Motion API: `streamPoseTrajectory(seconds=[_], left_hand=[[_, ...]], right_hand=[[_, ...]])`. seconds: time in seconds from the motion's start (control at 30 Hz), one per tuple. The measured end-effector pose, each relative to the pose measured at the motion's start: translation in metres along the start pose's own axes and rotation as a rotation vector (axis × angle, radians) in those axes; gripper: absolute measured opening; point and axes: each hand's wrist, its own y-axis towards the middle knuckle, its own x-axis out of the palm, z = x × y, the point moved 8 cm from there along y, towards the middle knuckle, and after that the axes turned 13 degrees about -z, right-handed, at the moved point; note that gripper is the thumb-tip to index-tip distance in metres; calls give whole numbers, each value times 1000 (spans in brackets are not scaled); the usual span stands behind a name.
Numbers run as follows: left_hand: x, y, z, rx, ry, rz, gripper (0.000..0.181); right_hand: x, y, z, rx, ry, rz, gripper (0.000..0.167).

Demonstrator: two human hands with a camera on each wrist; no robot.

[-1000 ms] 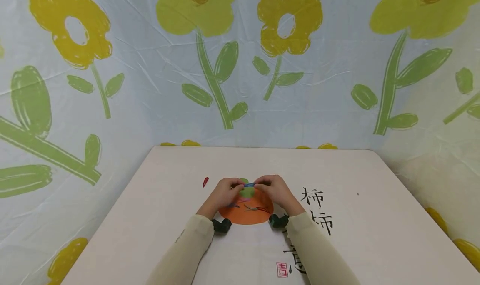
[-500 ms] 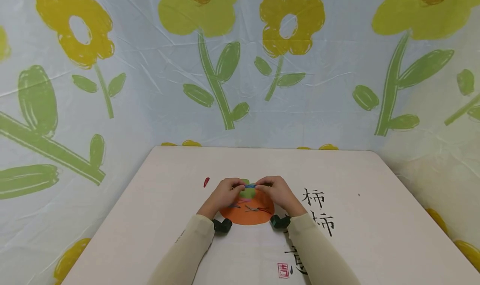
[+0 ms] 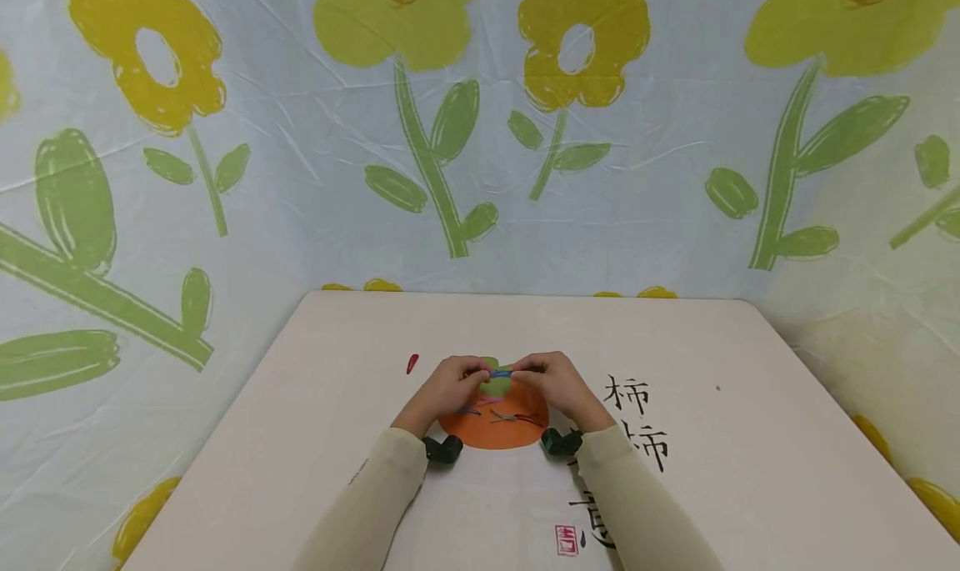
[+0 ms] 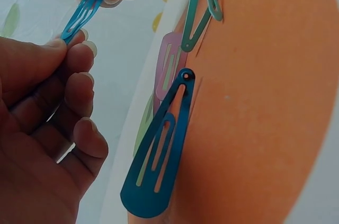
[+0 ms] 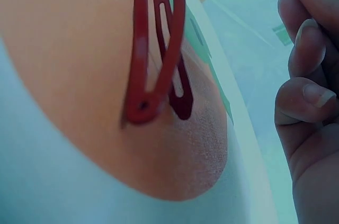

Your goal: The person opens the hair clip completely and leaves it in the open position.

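Both hands hold a blue snap hair clip [image 3: 499, 374] between them, above the orange round print on the tabletop. In the left wrist view, my left hand [image 4: 47, 102] pinches the clip's narrow end between thumb and forefinger, its other fingers curled below. The right hand [image 3: 553, 385] pinches the clip's opposite end; the right wrist view shows only a bit of the clip at the top edge. Nearer the left wrist camera lie a dark blue hair clip [image 4: 145, 200], a pink one [image 4: 160, 69] and a teal one [image 4: 187, 41]. A red hair clip [image 5: 139, 54] appears sprung open in the right wrist view.
Another red hair clip [image 3: 412, 363] lies apart, left of the hands. Black wrist cameras [image 3: 444, 449] sit under the cream sleeves. Black brush characters [image 3: 626, 393] and a red seal [image 3: 567, 540] are printed on the pale table cover. Flower-patterned cloth [image 3: 600, 221] surrounds the table.
Fingertips have shifted only slightly around the blue hair clip, whose angle differs a little. Both hands stay nearly in the same place, and the other hair clips have not moved.
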Motion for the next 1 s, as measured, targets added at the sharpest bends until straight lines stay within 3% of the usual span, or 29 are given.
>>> streamPoseTrajectory(seconds=[0.27,0.63,0.87,1.0], left_hand=[[1,0,2,32,-25,-40,27],[1,-1,4,54,0,-23,23],[0,-4,5,58,-80,-15,23],[-1,-2,4,49,-92,-22,24]], right_hand=[[-2,0,1,13,19,-3,13],[1,0,0,-8,48,-22,13],[4,-1,-5,-56,79,-36,22],[1,0,-3,-43,80,-22,21]])
